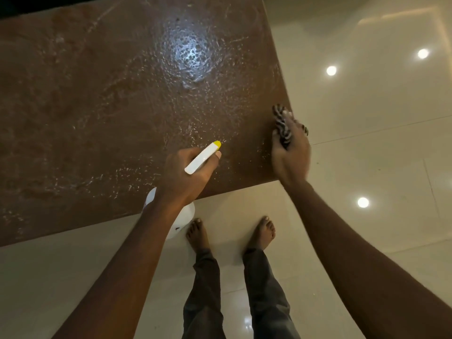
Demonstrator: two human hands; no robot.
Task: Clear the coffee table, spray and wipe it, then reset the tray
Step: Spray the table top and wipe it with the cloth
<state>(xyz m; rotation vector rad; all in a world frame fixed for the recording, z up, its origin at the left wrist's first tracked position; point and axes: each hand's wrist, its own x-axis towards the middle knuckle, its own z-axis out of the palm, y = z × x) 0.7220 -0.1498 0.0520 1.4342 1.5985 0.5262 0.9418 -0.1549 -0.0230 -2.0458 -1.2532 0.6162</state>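
Note:
The brown coffee table [102, 113] fills the upper left, its top speckled with wet droplets and a bright glare patch. My left hand [183, 177] grips a white spray bottle [203, 156] with a yellow nozzle aimed across the table near its front edge; the bottle's body shows below my wrist. My right hand [289, 152] holds a bunched black-and-white striped cloth [281, 121] at the table's right edge, near the front corner. The hand looks blurred.
Glossy cream floor tiles [367, 118] lie to the right of the table and in front of it, reflecting ceiling lights. My bare feet [261, 231] stand on the floor just below the table's front edge.

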